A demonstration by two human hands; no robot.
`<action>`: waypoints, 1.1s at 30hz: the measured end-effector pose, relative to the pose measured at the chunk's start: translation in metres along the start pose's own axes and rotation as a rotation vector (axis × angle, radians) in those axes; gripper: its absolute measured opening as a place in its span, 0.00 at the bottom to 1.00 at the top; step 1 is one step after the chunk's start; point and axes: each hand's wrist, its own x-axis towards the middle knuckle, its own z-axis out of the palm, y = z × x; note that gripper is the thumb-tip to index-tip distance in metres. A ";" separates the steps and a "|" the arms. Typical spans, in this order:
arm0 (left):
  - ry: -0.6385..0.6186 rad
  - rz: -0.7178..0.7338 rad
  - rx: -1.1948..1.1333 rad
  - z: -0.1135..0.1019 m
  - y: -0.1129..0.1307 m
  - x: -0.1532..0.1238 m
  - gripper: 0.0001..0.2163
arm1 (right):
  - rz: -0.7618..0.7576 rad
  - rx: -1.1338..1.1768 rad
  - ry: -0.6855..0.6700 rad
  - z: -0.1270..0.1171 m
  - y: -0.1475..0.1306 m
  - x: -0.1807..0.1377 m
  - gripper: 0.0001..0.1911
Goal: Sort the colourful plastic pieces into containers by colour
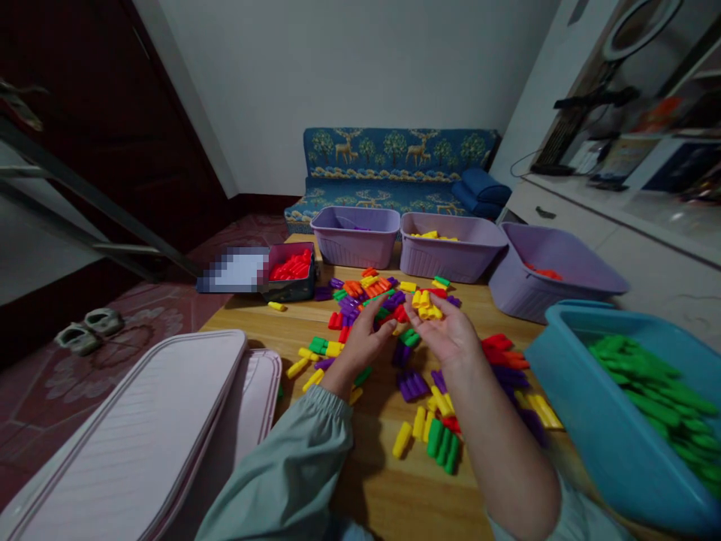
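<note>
My right hand (pixel 447 336) is palm up over the wooden table (pixel 394 488), cupping a small heap of yellow pegs (pixel 426 303) at its fingertips. My left hand (pixel 366 338) reaches beside it, fingers stretched toward the scattered plastic pegs (pixel 366 293), touching the pile near the right hand. Pegs in yellow, purple, green, red and orange lie all round both hands.
Three purple bins stand at the far edge: left (pixel 354 237), middle with yellow pegs (pixel 451 248), right with red ones (pixel 552 282). A blue bin of green pegs (pixel 619 406) is near right. A dark box of red pegs (pixel 290 270) and pink lids (pixel 140 436) lie left.
</note>
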 end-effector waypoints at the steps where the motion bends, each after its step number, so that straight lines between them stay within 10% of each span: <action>1: -0.001 0.012 0.024 0.001 -0.002 0.000 0.26 | -0.025 0.006 -0.001 0.006 -0.008 0.003 0.07; 16: -0.002 -0.008 0.129 0.001 -0.001 0.000 0.24 | -0.315 -0.339 -0.129 0.102 -0.103 0.116 0.18; 22: -0.009 0.047 0.177 0.002 -0.003 0.002 0.23 | -0.509 -0.529 -0.201 0.063 -0.086 0.115 0.27; 29: -0.035 0.129 0.281 0.005 0.003 0.002 0.20 | -0.936 -1.005 0.009 -0.027 -0.046 0.063 0.32; 33: -0.298 0.168 0.272 0.015 0.036 -0.010 0.21 | -1.030 -1.442 0.113 -0.067 -0.055 0.034 0.26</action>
